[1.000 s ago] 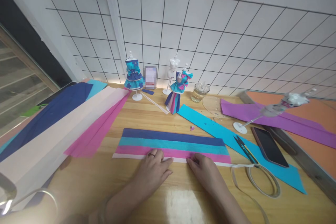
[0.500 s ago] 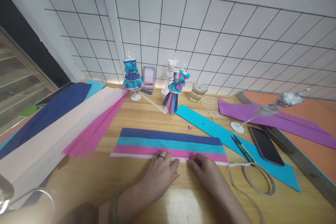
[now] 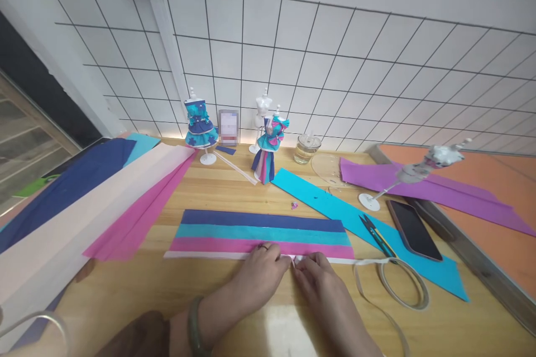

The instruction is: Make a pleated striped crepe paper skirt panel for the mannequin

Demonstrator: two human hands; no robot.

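Observation:
A striped paper sheet [image 3: 259, 232] lies flat before me, with bands of navy, turquoise and pink. White tape [image 3: 341, 260] runs along its near edge and leads right to a tape roll [image 3: 404, 284]. At the middle of that edge, my left hand [image 3: 264, 270] is closed, its curled fingertips and thumb on the paper's border. Just to its right, my right hand [image 3: 320, 279] pinches the white tape, and a small pale bit stands up between the two hands. The exact grip of the fingertips is partly hidden.
Left lie long paper sheets [image 3: 104, 201]. Dressed mini mannequins [image 3: 201, 122] and a glass [image 3: 307, 148] stand at the back. On the right are a turquoise strip [image 3: 318, 201], snips [image 3: 377, 237], a phone [image 3: 414, 230], purple paper [image 3: 452, 192] and a bare mannequin [image 3: 419, 170].
My hands have come closer together at the paper's near edge. My right fingers have closed into a pinch, and a small pale bit now sticks up there. The view has shifted slightly.

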